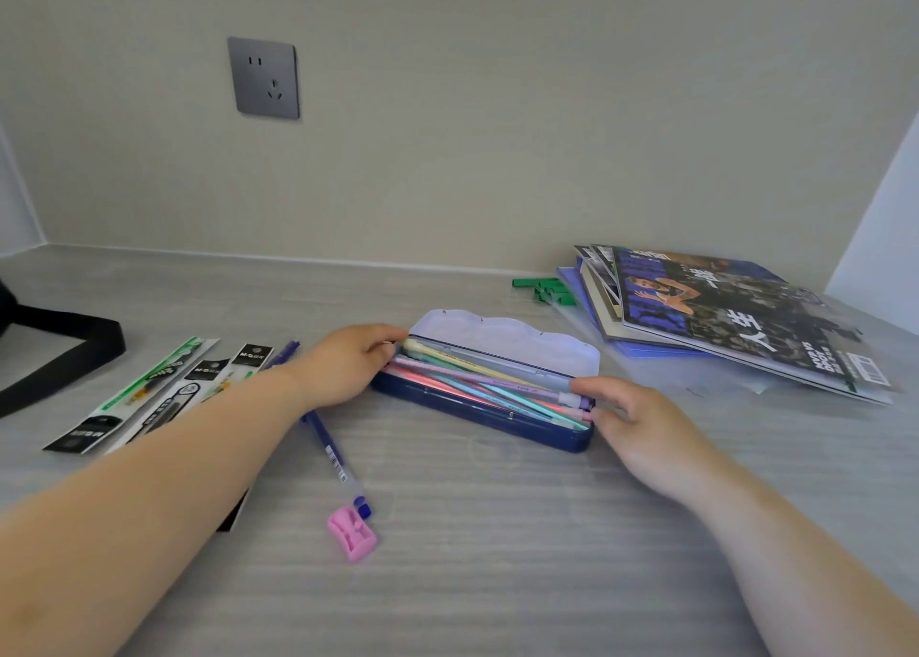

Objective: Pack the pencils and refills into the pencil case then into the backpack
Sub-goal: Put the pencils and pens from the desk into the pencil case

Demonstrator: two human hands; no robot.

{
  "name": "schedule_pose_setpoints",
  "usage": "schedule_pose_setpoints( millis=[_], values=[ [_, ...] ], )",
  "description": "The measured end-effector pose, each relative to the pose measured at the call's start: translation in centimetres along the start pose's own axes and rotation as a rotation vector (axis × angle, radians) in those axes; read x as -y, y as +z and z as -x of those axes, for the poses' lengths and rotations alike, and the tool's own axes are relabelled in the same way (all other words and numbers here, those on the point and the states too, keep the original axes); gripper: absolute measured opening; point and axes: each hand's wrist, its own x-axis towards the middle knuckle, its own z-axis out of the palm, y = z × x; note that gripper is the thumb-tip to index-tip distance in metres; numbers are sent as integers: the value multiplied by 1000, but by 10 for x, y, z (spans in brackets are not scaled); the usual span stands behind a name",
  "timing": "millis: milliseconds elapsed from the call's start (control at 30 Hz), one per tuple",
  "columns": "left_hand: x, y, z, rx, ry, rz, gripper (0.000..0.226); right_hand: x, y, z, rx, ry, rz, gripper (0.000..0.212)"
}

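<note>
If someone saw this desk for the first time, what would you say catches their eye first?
Probably the open blue pencil case at centre, full of pastel pencils, with the left hand and right hand at its two ends. Next, the pink sharpener in front, beside a blue pen, and the refill packs lying at the left.

Head camera looks forward and down, close over the desk [497, 532].
</note>
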Motion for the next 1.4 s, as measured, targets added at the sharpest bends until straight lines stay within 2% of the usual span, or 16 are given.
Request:
schedule_pose_setpoints(
  millis=[167, 300, 467, 633, 733, 867, 1033, 1100, 1233, 1400],
  values=[
    [0, 2, 2, -6, 50, -78, 34, 5, -2, 3, 1, -16, -78, 23],
    [2, -1, 5, -59, 73, -127, 32, 12, -4, 6, -5, -73, -168, 31],
    [0, 0, 7, -49, 106, -233, 30, 13, -3, 8, 4, -95, -80, 22],
    [-2, -1, 8, -124, 79, -226, 28, 13, -3, 8, -36, -92, -91, 20],
    [0, -1, 6, -88, 128, -319, 31, 12, -3, 7, -9, -74, -65, 20],
    [-1, 3, -2, 20, 96, -402, 41, 10, -3, 6, -13, -81, -48, 21],
    [-2, 7, -18, 124, 18, -386, 43, 7, -4, 4, 8, -69, -45, 22],
    [-3, 5, -26, 110, 2, -373, 40, 7, -4, 4, 16, -81, -41, 22],
    [-5, 4, -32, -31, 17, -291, 33, 5, -4, 2, 14, -92, -54, 20],
    [-5, 2, -25, 19, 8, -194, 31, 6, -4, 2, 42, -76, -71, 19]
  ],
)
